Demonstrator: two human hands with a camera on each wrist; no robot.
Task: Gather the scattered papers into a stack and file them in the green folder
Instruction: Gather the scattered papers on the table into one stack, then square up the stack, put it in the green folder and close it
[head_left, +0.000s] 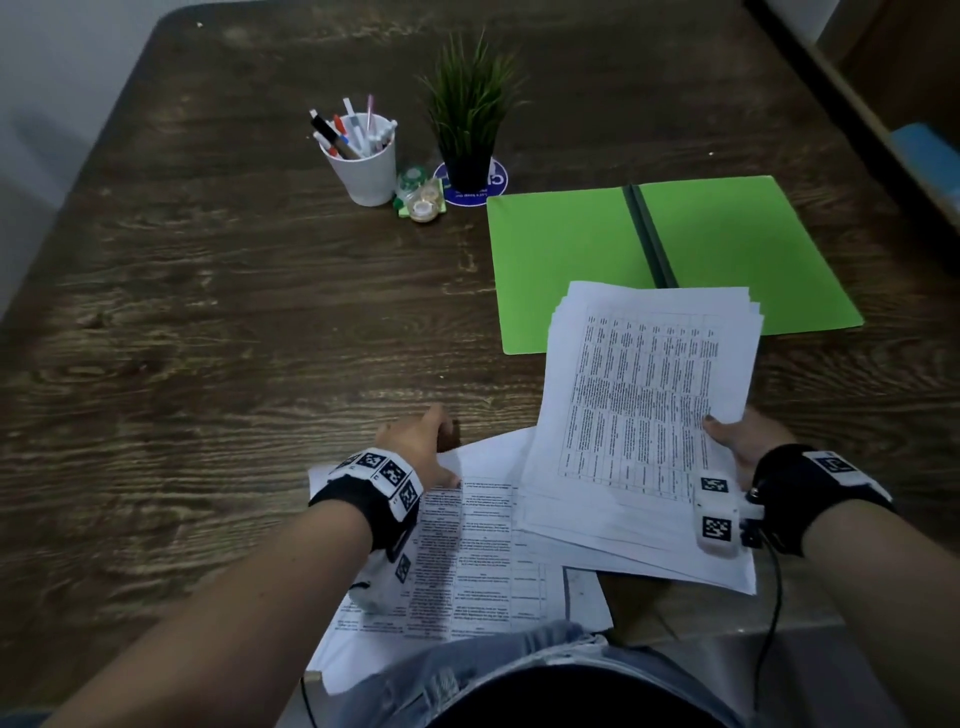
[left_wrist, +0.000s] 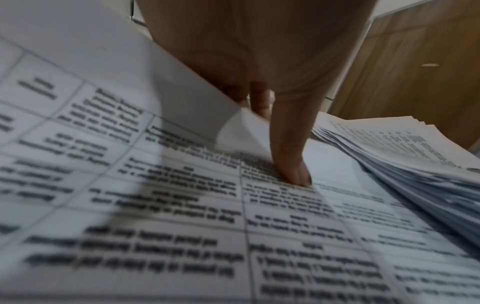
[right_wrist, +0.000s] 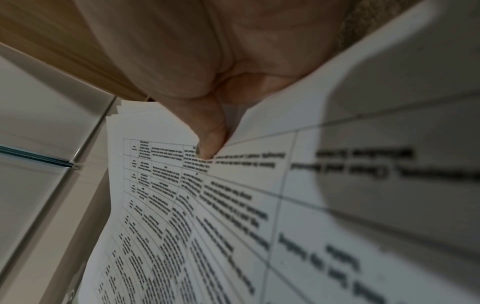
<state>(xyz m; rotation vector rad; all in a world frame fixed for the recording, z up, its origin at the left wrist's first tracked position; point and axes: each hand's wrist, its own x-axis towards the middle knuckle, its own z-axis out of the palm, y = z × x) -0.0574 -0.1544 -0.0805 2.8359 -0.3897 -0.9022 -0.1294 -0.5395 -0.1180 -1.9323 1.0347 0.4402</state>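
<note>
The right hand (head_left: 748, 441) grips a sheaf of printed papers (head_left: 644, 395) by its right edge, thumb (right_wrist: 207, 144) pressed on the top sheet and fingers hidden under it. The sheaf is raised and tilted, its far corners fanned and overlapping the near edge of the green folder (head_left: 571, 260), which lies open and flat on the right half of the table (head_left: 208, 312). The left hand (head_left: 421, 441) pinches the far corner of the loose sheets (head_left: 467, 561) lying at the table's near edge: thumb (left_wrist: 291, 156) on top of the print, fingers tucked under the lifted corner. These sheets hang slightly over the near edge, toward the person's lap. Beyond the left hand the wood lies bare to the far left. At the far middle stand a white pen cup (head_left: 361, 161), a small potted plant (head_left: 470, 119) and little tape rolls (head_left: 422, 200), well apart from both hands
</note>
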